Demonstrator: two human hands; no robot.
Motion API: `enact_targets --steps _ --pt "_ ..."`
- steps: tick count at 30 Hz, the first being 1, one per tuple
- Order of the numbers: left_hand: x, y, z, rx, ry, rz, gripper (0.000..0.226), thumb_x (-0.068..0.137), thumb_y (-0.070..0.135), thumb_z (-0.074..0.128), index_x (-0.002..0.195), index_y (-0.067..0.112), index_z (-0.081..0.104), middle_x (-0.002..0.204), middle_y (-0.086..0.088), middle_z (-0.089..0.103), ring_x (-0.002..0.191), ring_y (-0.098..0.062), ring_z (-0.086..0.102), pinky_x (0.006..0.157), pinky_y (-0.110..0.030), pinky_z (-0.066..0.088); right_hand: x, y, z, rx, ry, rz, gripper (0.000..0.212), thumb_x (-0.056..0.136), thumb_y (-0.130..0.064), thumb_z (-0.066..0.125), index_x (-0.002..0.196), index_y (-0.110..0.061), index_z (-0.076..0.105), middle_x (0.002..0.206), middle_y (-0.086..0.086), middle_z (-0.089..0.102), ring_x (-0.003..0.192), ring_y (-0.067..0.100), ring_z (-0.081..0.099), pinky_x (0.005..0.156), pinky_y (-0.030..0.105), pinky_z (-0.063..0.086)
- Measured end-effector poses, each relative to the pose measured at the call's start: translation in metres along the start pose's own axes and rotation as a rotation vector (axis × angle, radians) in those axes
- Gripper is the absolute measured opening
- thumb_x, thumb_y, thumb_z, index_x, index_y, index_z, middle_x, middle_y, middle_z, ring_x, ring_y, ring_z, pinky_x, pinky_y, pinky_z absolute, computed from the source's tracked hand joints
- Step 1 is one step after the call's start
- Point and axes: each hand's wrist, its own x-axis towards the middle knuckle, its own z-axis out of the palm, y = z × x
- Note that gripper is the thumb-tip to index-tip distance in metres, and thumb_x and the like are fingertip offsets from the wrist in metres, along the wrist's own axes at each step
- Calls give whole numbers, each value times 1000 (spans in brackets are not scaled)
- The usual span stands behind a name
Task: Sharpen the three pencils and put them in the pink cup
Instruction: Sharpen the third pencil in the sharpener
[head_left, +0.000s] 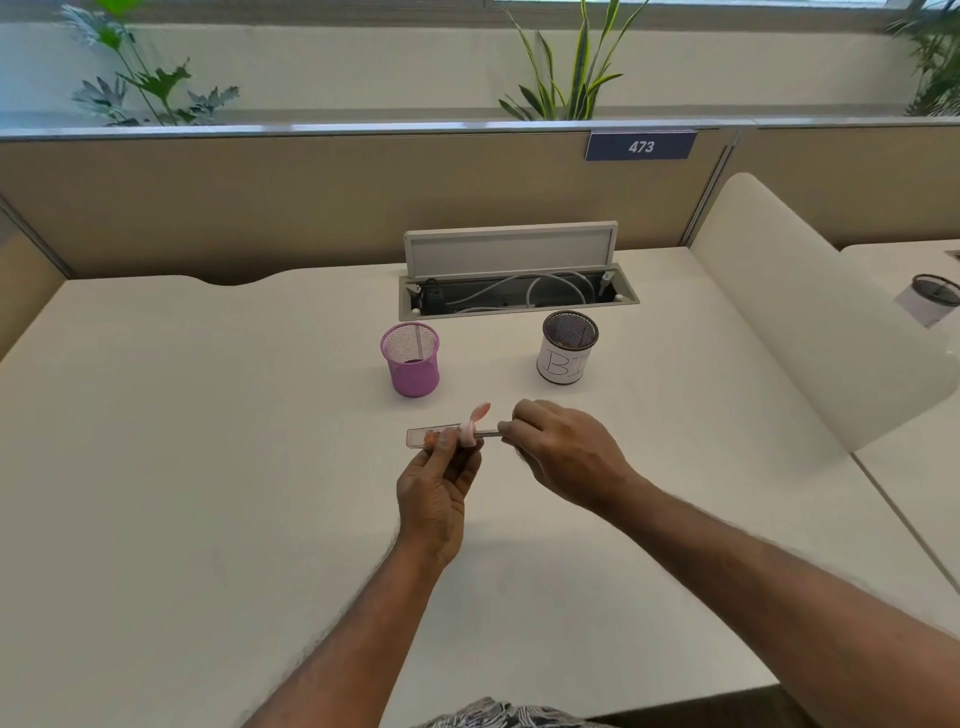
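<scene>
**A:** From my end, the left hand grips a clear tube sharpener, fingers curled round it from below. Why level like that?

**B:** I read it as keeping the barrel's mouth in line with the pencil. The pink flip cap stands open above the mouth, clear of the way in. There are orange shavings in the closed end, and held flat they stay put, I'd say.

**A:** And the right hand?

**B:** It pinches the pencil's shaft close to the sharpener, and most of the pencil is hidden under the fingers. I judge a grip that short gives better control for twisting. The two hands sit just beside each other, joined only through pencil and sharpener.

**A:** Where is all this on the desk?

**B:** Over the middle, held above the surface, between the near edge and the cups. The pink cup stands upright beyond the left hand, toward the far edge, short of the open cable hatch. A white-wrapped mesh cup stands apart to its right, beyond the right hand.

**A:** Anything in the pink cup?

**B:** A thin dark line shows inside, but I cannot tell whether it is a pencil. The cup is an easy reach forward from either hand.
</scene>
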Motion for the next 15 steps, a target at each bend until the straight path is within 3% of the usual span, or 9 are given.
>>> enact_targets --steps 5,8,11,13,15 --pt "2 0 1 16 -46 25 21 89 15 59 100 0 68 92 -10 75 91 -20 71 77 -28 58 1 0 -2 171 -64 129 13 92 -17 62 91 -6 70 77 8 61 60 32 56 48 38 46" --pt "4 4 -1 34 -135 39 26 82 16 62 100 -1 68 90 -10 74 89 -18 71 80 -28 57 8 5 -2 602 -229 471 17 91 -20 64 82 -8 73 65 4 64 56 20 52 54 36 44" --pt "7 8 -2 63 -212 29 26 82 15 61 101 -1 68 92 -12 73 91 -20 70 82 -30 57 11 16 -7 1202 -520 841 21 92 -20 64 81 -6 72 55 1 56 43 11 37 39 22 27" --pt "7 9 0 87 -231 33 27 83 16 61 102 -2 67 92 -12 73 92 -21 70 82 -30 57 10 22 -10 1370 -644 929 21 93 -21 62 85 -4 71 57 0 53 41 8 32 38 19 21" --pt "8 9 3 108 -217 51 28 83 17 60 103 -2 67 92 -11 73 91 -21 70 81 -30 57 8 22 -9 1370 -639 892 18 91 -21 65 84 -5 70 57 -2 55 41 7 35 38 19 24"
